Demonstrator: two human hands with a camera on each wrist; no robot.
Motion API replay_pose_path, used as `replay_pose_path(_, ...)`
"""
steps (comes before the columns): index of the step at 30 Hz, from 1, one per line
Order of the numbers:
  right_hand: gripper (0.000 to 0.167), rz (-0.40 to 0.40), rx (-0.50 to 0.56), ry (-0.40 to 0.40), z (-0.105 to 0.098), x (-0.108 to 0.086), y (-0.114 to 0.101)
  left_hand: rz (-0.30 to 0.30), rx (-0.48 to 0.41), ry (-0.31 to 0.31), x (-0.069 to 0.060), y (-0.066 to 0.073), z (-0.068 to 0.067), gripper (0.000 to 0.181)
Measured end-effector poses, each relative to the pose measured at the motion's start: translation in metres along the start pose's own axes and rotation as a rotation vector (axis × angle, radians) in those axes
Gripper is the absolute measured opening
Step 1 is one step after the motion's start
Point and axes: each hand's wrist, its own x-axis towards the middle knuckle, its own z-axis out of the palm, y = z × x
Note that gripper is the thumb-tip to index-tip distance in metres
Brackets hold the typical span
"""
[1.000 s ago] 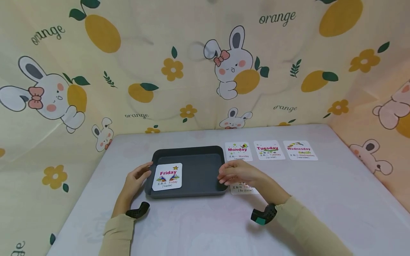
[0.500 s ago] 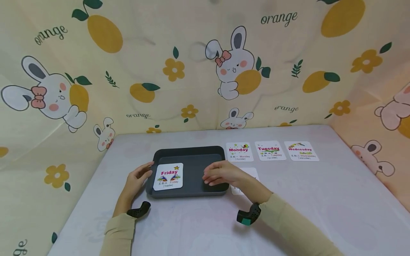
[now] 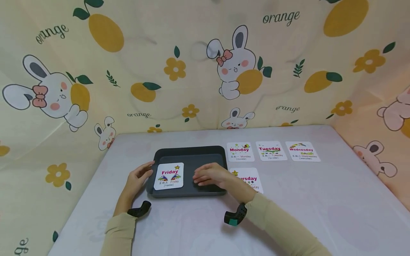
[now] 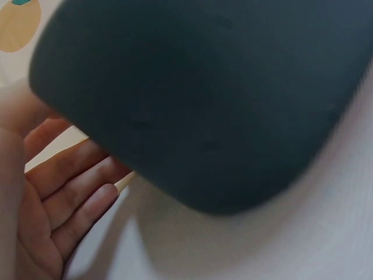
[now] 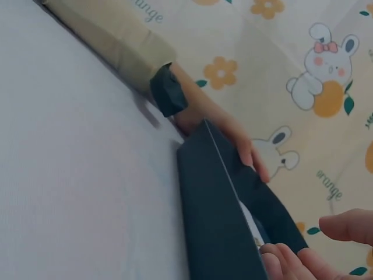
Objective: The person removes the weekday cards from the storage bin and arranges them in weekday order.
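A dark grey tray (image 3: 192, 193) lies on the table with a white Friday word card (image 3: 169, 176) in its left part. My left hand (image 3: 134, 181) holds the tray's left rim. In the left wrist view, the fingers (image 4: 87, 192) of this hand reach behind the tray's wall. My right hand (image 3: 213, 176) hovers over the tray's right half with loosely bent fingers and nothing held. In the right wrist view its thumb (image 5: 349, 226) stands apart from the fingers. A Thursday card (image 3: 251, 177) lies right of the tray, partly hidden by the right hand and wrist.
Monday (image 3: 240, 152), Tuesday (image 3: 271, 151) and Wednesday (image 3: 302, 152) cards form a row at the back right of the white table (image 3: 179, 227). A patterned cloth (image 3: 189, 64) rises behind the table and along its sides. Both wrists wear a black device.
My right hand has moved left from the tray's right edge to above its right half, uncovering more of the Thursday card. The left hand and the Friday card stay in place.
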Motion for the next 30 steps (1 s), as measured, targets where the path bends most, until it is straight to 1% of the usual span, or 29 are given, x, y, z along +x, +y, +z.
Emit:
replay_pose_path(6, 0.036, 0.024, 0.036, 0.021, 0.01, 0.007, 0.004, 0.003, 0.007, -0.003, -0.001, 0.001, 0.0, 0.044)
replay_pose_path(14, 0.033, 0.072, 0.051, 0.064, 0.018, 0.018, 0.007, 0.002, 0.006, -0.005, -0.001, 0.004, 0.0, 0.043)
replay_pose_path(24, 0.03, 0.108, 0.083, 0.097, 0.032, 0.027, 0.01, -0.03, -0.037, -0.015, -0.003, 0.007, -0.001, 0.045)
replay_pose_path(30, 0.034, 0.129, 0.114, 0.116, 0.039, 0.029, 0.008, -0.012, -0.016, -0.008, -0.002, 0.006, 0.0, 0.045)
